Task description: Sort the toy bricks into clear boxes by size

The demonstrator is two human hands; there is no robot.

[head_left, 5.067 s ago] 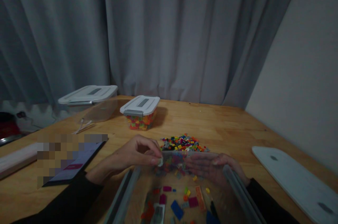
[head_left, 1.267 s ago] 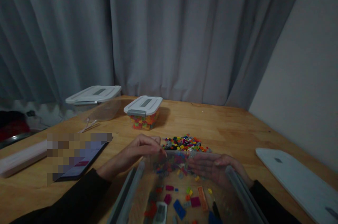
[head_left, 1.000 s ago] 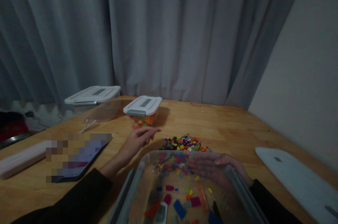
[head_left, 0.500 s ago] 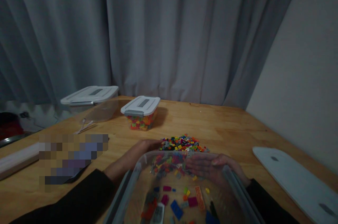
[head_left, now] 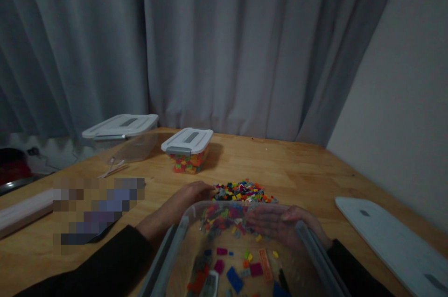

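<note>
A clear plastic bin (head_left: 241, 206) with grey side handles is nearest me, and several loose bricks, such as a blue brick (head_left: 234, 279), show in it. Just beyond its far wall lies a pile of small colourful bricks (head_left: 245, 190) on the wooden table. My left hand (head_left: 196, 190) reaches round the bin's left side, with its fingertips at the pile's left edge; the fingers are partly hidden. Seen through the clear wall, my right hand (head_left: 280, 223) has its fingers stretched out beside the right part of the pile, palm visible, holding nothing.
A small lidded box (head_left: 189, 147) of bricks stands behind the pile. Farther left is a larger clear box with a white lid (head_left: 126, 124). A white lid (head_left: 388, 241) lies at the right. At the left are a long pale object (head_left: 28, 208) and a blurred-out item (head_left: 101, 215).
My left hand's fingers have shifted slightly at the pile's edge. My right hand has hardly moved, and the whole view has shifted a little.
</note>
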